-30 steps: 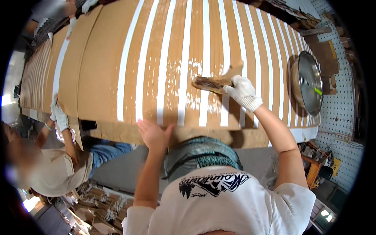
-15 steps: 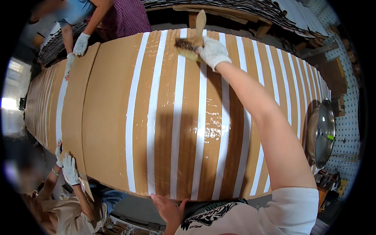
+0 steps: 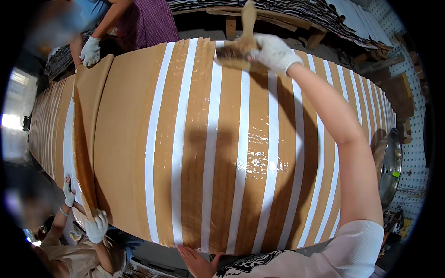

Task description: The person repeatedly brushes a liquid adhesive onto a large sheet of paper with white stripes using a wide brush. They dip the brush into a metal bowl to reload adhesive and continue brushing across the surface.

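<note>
My right hand [image 3: 276, 53], in a white glove, is closed around a wide flat brush [image 3: 248, 21] with a pale wooden handle and dark bristles. The bristles lie at the far edge of a long spread of overlapping brown sheets [image 3: 125, 139], crossed by white strips [image 3: 211, 134]. A wet sheen glistens around the middle of the sheets. My bare left hand [image 3: 198, 262] rests at the near edge, its fingers stretched out and thumb apart, holding nothing. At the left, a co-worker's gloved hand [image 3: 96, 227] grips the near end of a lifted brown sheet [image 3: 83, 157].
Another co-worker's gloved hand [image 3: 91, 51] is at that sheet's far end. A round metal basin [image 3: 391, 162] stands at the right end. Behind the table, a wooden rack [image 3: 273, 19] bears stacked dark-edged sheets. A pegboard wall [image 3: 414, 120] rises at the right.
My right hand and the brush have moved right along the far edge. The co-workers have lifted the left sheet's edge, which lay flat before. My left hand stays at the near edge.
</note>
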Demonstrator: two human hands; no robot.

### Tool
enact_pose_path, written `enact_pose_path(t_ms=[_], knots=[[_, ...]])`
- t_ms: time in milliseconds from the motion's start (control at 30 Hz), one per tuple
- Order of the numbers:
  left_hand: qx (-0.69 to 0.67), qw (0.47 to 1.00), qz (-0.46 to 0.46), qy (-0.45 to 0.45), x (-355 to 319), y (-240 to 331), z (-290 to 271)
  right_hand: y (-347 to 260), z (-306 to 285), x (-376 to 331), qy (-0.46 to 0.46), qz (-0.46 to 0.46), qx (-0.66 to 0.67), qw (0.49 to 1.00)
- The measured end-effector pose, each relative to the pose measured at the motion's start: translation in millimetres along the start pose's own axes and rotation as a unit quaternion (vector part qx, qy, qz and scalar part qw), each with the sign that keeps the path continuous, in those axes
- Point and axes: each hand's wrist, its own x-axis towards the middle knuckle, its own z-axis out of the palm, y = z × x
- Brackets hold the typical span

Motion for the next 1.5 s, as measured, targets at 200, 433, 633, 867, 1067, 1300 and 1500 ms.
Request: enact_pose_path(t_ms=[200,433,633,867,1067,1300,1500], knots=[[-0.273,0.957,-0.096,0.006,5,35,-44,33,22,12,0.109,0.054,-0.057,0.991],[-0.13,0.987,0.028,0.092,-1,19,-21,42,-54,-6,0.027,0.064,0.032,0.997],[-0.197,0.979,-0.039,0.043,5,47,-36,102,-7,-38,0.094,0.042,0.001,0.995],[-0.071,0.992,0.078,0.071,-5,19,-19,113,-76,-21,0.154,0.065,0.0,0.986],[-0.051,0.997,0.041,0.042,1,28,-19,170,-36,-62,0.09,0.028,-0.003,0.996],[-0.016,0.999,0.021,0.028,-4,33,-22,152,-93,-36,0.162,0.03,-0.002,0.986],[0.002,1.0,0.01,0.013,9,33,-18,190,-63,-66,0.069,0.092,-0.044,0.992]])
